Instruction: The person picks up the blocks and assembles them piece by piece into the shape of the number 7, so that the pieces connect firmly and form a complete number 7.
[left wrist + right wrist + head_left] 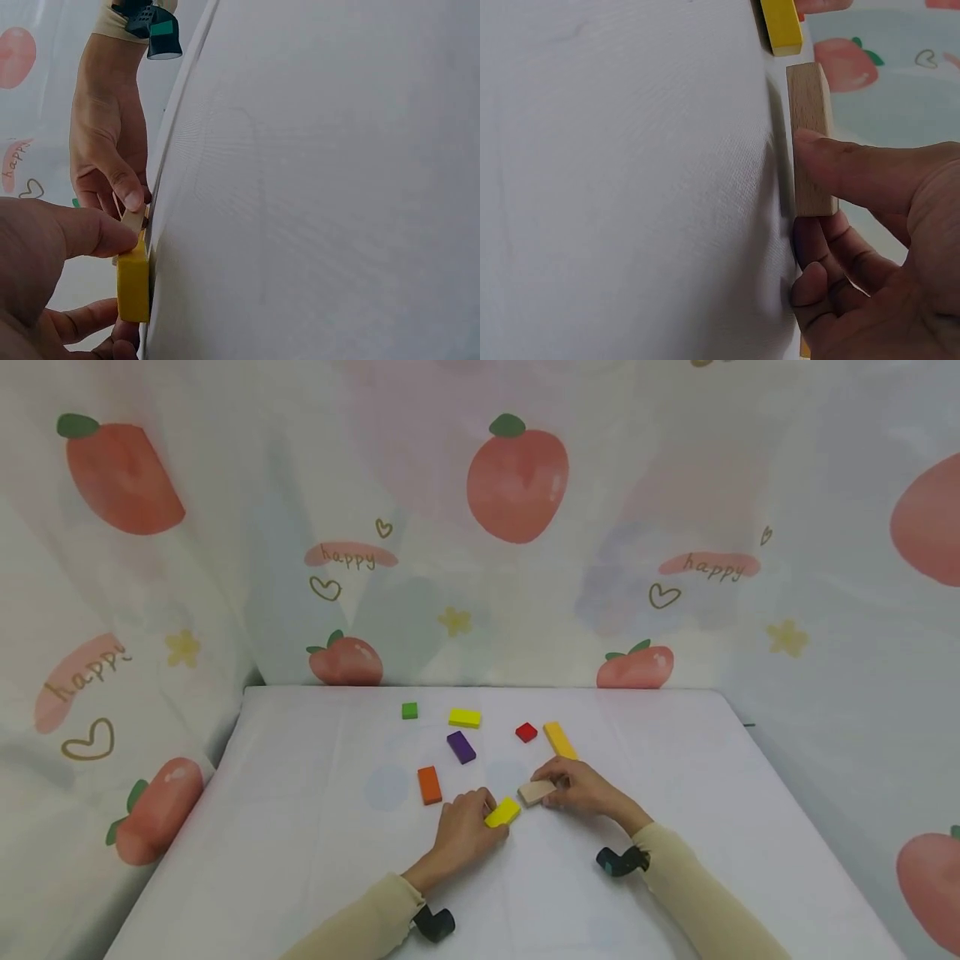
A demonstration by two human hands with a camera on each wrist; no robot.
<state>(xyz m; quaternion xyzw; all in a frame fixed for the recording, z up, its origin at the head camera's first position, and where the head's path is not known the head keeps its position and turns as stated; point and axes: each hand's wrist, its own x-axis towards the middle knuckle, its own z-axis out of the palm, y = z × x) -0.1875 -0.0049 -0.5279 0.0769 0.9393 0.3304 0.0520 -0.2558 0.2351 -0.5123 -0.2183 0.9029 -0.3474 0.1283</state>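
Observation:
My left hand (pixel 463 833) pinches a yellow block (pixel 502 812) between thumb and fingers, close over the white tabletop. Just to its right, my right hand (pixel 581 787) holds a plain wooden block (pixel 536 792), thumb on the near face and fingers behind. A small gap separates the two blocks' facing ends in the head view. From the right wrist, the wooden block (pixel 810 142) appears upright in the picture with the yellow block (pixel 781 27) beyond its end. In the left wrist view the yellow block (pixel 133 289) sits under the thumb, partly covering the wooden one.
Behind the hands lie an orange block (pixel 430 785), a purple block (pixel 461 747), a second yellow block (pixel 464 718), a green cube (pixel 409 711), a red block (pixel 527 732) and a long amber block (pixel 559 740). A fruit-print curtain (pixel 517 610) hangs at the table's back edge.

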